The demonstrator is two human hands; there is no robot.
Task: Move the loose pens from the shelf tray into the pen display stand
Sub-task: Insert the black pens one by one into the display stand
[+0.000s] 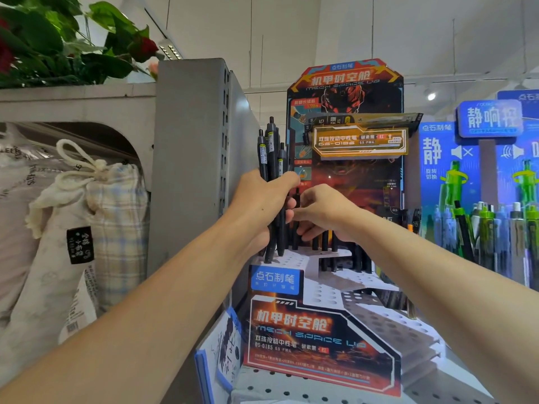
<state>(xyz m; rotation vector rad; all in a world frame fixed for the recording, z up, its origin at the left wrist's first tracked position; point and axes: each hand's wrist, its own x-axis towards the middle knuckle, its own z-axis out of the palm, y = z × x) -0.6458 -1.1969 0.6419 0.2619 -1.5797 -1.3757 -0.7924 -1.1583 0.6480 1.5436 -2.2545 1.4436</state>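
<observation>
My left hand (262, 205) grips a bundle of several black pens (271, 153), held upright with the clicker ends on top, just left of the pen display stand (326, 339). The stand is red and orange cardboard with stepped white tiers full of round holes (329, 295). My right hand (323, 214) reaches in beside the bundle and pinches one black pen over the upper back tier. Several black pens (326, 252) stand in holes on that tier. The shelf tray is not in view.
A grey metal shelf upright (189, 158) stands close on the left. Beyond it are cloth bags (96, 217). A blue stand with green and blue pens (495, 234) is on the right. A blue notebook (221, 354) leans at the stand's front left, on the perforated shelf.
</observation>
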